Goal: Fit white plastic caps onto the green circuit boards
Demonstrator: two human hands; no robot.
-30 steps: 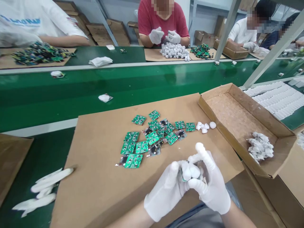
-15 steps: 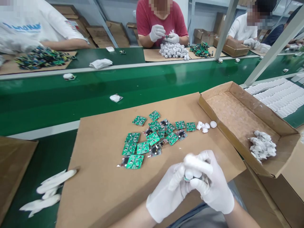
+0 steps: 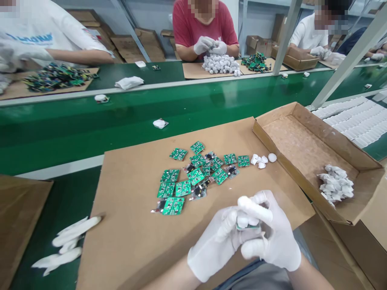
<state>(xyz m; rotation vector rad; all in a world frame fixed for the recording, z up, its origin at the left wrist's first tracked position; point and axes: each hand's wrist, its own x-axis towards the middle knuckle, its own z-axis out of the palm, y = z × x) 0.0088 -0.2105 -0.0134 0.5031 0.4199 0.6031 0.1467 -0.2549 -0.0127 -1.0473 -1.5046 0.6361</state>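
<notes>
Both my hands wear white gloves and meet over the cardboard sheet, near its front right. My left hand grips a small green circuit board by its left side. Soft white lumps sit on top of that board. My right hand is curled around it from the right, a finger lying over the lumps and the thumb low in front. Fingers hide much of the board. Ahead lie several green circuit boards, some in clear wrapping. To their right are a few loose white lumps.
An open cardboard box at right holds a pile of white lumps. A green conveyor belt runs behind the cardboard sheet, carrying a board with white lumps. White gloves lie at left. Several co-workers sit across the belt.
My right thumb has moved down and away from the board, showing more of its green edge. Items on the belt have shifted right. The view has shifted slightly.
</notes>
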